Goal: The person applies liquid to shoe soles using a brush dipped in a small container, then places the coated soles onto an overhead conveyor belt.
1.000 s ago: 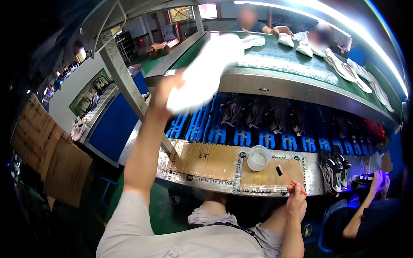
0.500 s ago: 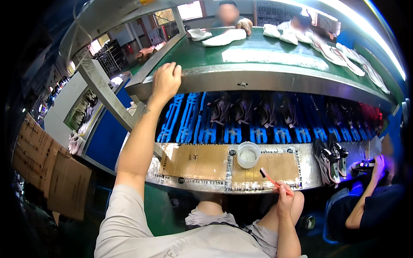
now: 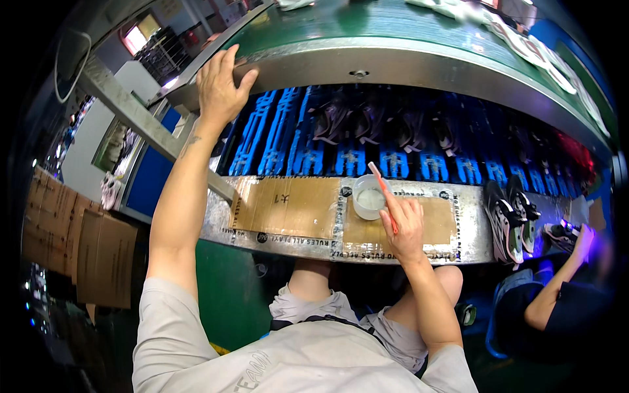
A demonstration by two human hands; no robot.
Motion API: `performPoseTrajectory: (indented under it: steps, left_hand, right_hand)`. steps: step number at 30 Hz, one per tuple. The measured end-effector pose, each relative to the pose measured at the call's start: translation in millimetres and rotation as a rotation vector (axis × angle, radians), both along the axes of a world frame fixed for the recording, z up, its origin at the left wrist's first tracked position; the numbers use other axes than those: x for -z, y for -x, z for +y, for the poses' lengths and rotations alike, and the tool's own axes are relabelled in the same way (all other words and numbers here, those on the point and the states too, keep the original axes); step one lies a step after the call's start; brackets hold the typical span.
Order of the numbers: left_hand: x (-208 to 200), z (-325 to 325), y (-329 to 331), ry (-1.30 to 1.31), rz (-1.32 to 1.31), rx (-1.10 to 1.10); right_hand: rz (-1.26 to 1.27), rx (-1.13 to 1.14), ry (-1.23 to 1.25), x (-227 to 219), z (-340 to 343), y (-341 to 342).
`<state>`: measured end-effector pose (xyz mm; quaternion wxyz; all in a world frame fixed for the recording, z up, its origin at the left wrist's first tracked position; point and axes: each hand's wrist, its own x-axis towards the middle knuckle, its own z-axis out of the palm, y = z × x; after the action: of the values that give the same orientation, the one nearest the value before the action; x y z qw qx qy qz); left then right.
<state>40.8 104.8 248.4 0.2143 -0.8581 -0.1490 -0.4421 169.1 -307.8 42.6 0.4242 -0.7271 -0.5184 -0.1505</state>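
Note:
My left hand (image 3: 219,85) rests palm down on the metal edge of the upper green conveyor belt (image 3: 393,33), fingers spread, holding nothing. My right hand (image 3: 403,226) grips a thin red-handled brush (image 3: 382,190) over the cardboard-covered work shelf (image 3: 288,206). The brush tip points toward a small round white cup (image 3: 369,196) of pale glue standing just left of that hand.
Blue racks (image 3: 295,141) with dark shoe parts run under the belt. White shoe pieces (image 3: 531,49) lie on the belt at the far right. A pair of black and white shoes (image 3: 508,216) sits at the shelf's right end. Another seated person (image 3: 557,295) works at the right. Cardboard boxes (image 3: 72,242) stand at the left.
My left hand let go of the white shoe piece on the belt and came down to the belt's near edge. My right hand moved left with the brush toward the cup.

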Motion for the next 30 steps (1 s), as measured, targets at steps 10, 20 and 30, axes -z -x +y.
performPoseTrajectory:
  steps: [10, 20, 30]
  left_hand:
    - [-2.8, 14.5, 21.1, -0.097, -0.074, 0.039]
    - [5.4, -4.9, -34.6, 0.056, -0.054, 0.215]
    - [1.0, 10.5, 2.8, 0.026, 0.014, -0.103]
  right_hand:
    - [-0.068, -0.013, 0.083, 8.9, 4.7, 15.8]
    - [0.025, 0.515, 0.288, -4.6, -147.2, 63.2]
    - [0.006, 0.397, 0.167, 37.6, -183.7, 99.3]
